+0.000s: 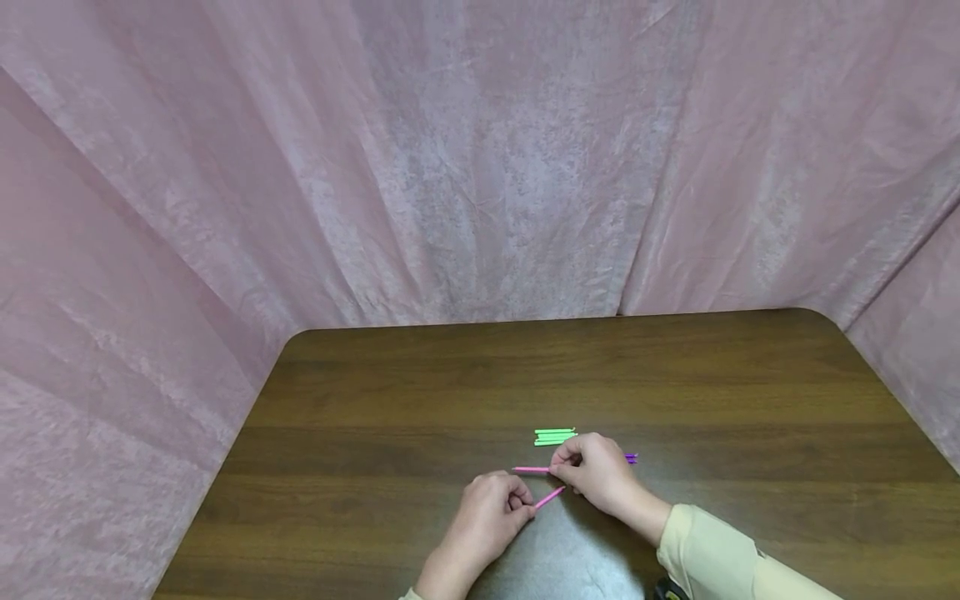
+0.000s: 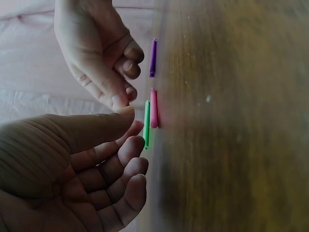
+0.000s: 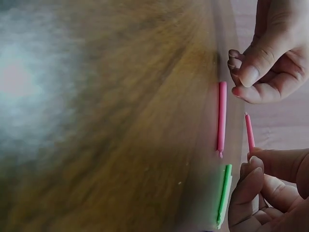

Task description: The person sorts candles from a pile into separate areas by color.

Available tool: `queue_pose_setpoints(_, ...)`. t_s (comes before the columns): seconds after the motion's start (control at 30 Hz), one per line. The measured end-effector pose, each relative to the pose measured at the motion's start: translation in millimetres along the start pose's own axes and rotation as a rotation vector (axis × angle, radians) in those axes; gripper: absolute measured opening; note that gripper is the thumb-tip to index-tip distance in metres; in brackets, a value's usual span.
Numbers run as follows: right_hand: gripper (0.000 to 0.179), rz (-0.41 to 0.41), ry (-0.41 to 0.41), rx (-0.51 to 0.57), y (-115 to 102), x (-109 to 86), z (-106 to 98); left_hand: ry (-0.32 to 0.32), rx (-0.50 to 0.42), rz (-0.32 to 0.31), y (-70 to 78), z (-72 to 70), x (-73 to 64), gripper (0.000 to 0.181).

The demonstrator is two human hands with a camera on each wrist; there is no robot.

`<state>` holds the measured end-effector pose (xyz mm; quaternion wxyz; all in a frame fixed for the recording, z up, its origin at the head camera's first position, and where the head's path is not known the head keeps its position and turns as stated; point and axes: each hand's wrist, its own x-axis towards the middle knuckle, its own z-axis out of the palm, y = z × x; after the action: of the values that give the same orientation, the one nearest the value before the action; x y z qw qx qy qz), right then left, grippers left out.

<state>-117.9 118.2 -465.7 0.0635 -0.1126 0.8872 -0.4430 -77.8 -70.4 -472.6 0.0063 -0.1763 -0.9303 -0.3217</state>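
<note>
My right hand pinches one end of a thin pink candle between thumb and fingertips; its wick points left toward my other hand. Loosely bent, the fingers of my left hand hold nothing, and in the right wrist view a gap separates them from that candle. A second pink candle lies on the table just below the hands. Several green candles lie side by side beyond them. Purple candles show partly behind my right hand. In the left wrist view the pinched candle is hidden.
The brown wooden table has rounded far corners. Pink velvety curtains hang behind it and at both sides. Light reflects off the tabletop near the front. A pale yellow sleeve covers my right forearm.
</note>
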Motion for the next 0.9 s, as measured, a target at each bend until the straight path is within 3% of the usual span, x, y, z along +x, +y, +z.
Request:
queue_pose_setpoints(0.43, 0.014, -0.065, 0.002, -0.093, -7, 11.9, 9, 0.004, 0.002, -0.014, -1.8, 1.7, 0.1, 0.015)
queue_pose_setpoints(0.9, 0.015, -0.024, -0.02, -0.084, -14, 23.7, 20, 0.018, 0.012, -0.003, -2.2, 1.5, -0.3, 0.017)
